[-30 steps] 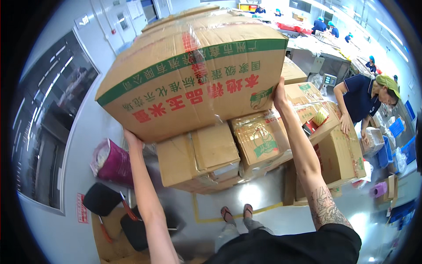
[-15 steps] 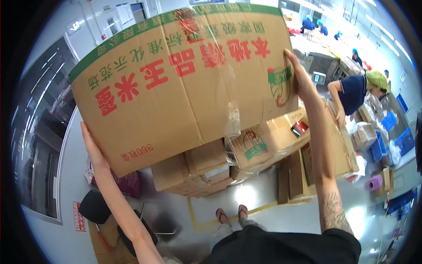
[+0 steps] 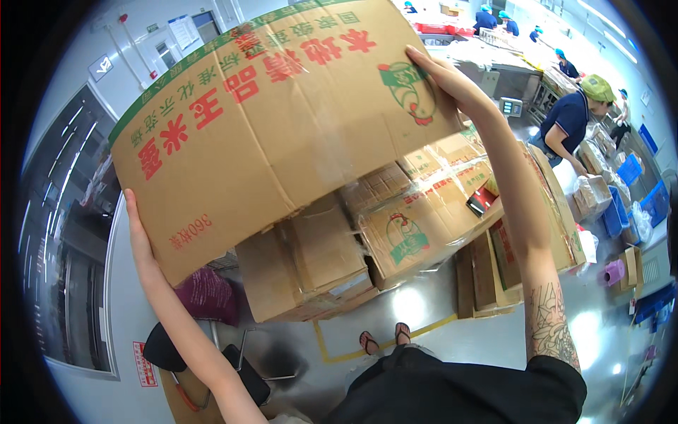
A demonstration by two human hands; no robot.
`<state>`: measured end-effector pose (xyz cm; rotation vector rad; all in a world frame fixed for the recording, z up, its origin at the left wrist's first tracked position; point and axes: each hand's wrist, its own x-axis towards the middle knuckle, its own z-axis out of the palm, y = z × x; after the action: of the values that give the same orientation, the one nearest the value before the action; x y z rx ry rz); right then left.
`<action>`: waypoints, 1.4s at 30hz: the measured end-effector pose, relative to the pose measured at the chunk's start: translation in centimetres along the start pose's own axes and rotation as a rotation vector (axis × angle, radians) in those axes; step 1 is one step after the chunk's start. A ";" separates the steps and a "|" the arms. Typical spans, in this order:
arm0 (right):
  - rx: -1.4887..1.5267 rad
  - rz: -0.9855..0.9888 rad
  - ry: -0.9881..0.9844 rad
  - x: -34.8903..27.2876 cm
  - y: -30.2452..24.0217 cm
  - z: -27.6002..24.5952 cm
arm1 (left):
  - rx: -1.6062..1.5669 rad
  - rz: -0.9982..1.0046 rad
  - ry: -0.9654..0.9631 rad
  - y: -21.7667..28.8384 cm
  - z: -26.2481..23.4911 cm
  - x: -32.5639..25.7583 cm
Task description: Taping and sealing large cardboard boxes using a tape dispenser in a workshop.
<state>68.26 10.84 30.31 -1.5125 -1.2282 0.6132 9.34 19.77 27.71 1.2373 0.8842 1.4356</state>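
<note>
a large tan cardboard box with a green border band and red and green print (image 3: pixel 282 127) is held between the person's two hands, above the nearer stacked boxes in the view, its printed side toward the camera and the print upside down. it tilts, its left end lower in the picture than its right; whether its underside touches the boxes beneath cannot be told. the left hand (image 3: pixel 141 247) lies flat along the box's lower left edge, fingers pointing up. the right hand (image 3: pixel 455 81) presses the right edge, fingertips near the upper corner. the two hands are spread wide apart, with the box's width between them.

below stand a plain brown taped cardboard box (image 3: pixel 304 261) and, just beside it on the right, a brown cardboard box with a green and red rooster emblem (image 3: pixel 399 244). a small red and black packet (image 3: pixel 482 201) lies on the boxes near the right forearm. at lower left a purple woven sack (image 3: pixel 208 297) sits near a black-padded metal chair (image 3: pixel 244 371). at right, a co-worker in a green cap and navy shirt (image 3: pixel 567 120) bends over, beside blue plastic crates (image 3: pixel 613 215).
</note>
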 end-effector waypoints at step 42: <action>0.364 -0.180 0.138 2.4 11.4 2.3 | -0.106 0.209 -0.029 -6.8 -1.2 7.7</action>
<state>71.41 14.82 19.56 -1.1093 -1.0666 0.5673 9.92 28.90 22.93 1.2963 0.6648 1.6041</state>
